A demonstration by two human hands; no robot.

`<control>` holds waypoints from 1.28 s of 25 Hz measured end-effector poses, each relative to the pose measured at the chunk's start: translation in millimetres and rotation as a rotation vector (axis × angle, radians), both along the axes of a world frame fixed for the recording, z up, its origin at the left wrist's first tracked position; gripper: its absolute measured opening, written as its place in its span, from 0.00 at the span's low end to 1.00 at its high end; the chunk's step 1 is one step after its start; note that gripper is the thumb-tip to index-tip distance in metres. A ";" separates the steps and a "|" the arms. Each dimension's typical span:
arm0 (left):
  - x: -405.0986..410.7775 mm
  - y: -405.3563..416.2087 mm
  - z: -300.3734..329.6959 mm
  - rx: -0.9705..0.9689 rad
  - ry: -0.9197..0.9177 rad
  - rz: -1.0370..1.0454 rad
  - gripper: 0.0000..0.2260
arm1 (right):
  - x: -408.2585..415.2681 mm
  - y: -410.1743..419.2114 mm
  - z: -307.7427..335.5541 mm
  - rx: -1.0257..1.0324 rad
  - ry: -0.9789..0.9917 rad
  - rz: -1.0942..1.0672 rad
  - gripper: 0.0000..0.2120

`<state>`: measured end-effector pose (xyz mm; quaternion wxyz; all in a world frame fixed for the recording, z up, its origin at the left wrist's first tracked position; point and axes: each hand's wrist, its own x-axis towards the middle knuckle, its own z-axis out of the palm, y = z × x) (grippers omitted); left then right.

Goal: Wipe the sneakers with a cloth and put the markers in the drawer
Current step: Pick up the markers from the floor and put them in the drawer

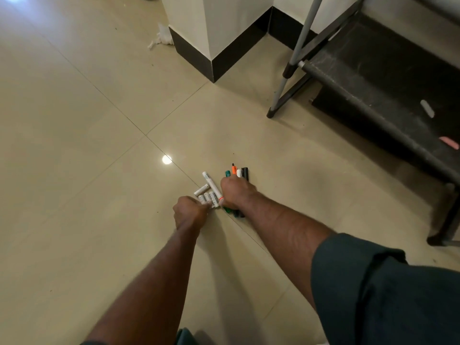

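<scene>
Both fists on floor: right hand (236,192) clutching markers (236,172), left hand (190,211) pinching white ones (207,194). Overfull grips; likely spill when lifting.

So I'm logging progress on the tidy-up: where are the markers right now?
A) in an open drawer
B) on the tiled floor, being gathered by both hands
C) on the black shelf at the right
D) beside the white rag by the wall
B: the markers lie bunched on the floor, with the left hand and right hand gripping them.
</scene>
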<state>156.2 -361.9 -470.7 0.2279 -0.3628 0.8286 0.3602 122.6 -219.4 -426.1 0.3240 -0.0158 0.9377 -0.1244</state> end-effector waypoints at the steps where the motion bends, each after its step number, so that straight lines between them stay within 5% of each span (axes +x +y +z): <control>1: -1.0 2.5 -1.4 -0.006 -0.011 0.001 0.15 | 2.2 -1.7 -2.3 0.006 0.018 -0.003 0.19; 10: -1.9 0.8 -4.3 0.024 -0.056 0.026 0.13 | -12.4 0.7 17.5 -0.052 -0.145 -0.059 0.08; 15: 2.2 12.3 36.5 -0.128 0.225 -0.103 0.08 | -31.3 57.1 95.0 -0.210 -0.154 -0.207 0.11; 19: -10.5 103.0 80.7 0.185 0.431 -0.260 0.03 | 36.0 140.4 157.2 -0.400 -0.075 -0.534 0.09; 27: 90.1 321.1 278.0 0.664 0.600 -1.186 0.04 | 306.9 303.4 309.1 -0.181 0.179 -1.095 0.12; 32: 218.4 415.5 412.7 0.899 0.755 -1.562 0.03 | 478.9 353.3 416.5 -0.172 0.405 -1.373 0.11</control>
